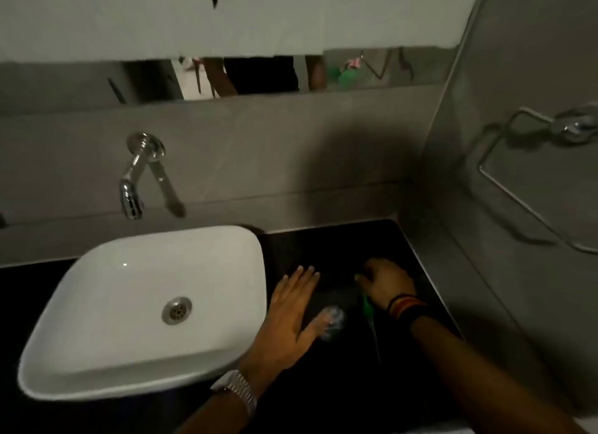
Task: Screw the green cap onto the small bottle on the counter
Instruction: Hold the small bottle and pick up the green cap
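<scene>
A small clear bottle point(335, 320) sits on the black counter point(343, 246), blurred and hard to read. My left hand point(291, 307) hovers flat just left of it with fingers spread, and the thumb tip touches the bottle's side. My right hand point(386, 284) is curled on the counter to the right of the bottle. A green cap point(367, 305) shows under its palm, and a thin tube point(375, 336) trails from the cap toward me. Most of the cap is hidden by the hand.
A white basin point(97, 304) stands left of the hands, with a chrome wall tap point(132, 187) above it. A grey side wall with a metal towel ring point(517, 187) closes the right. A mirror strip point(259, 77) runs along the back wall.
</scene>
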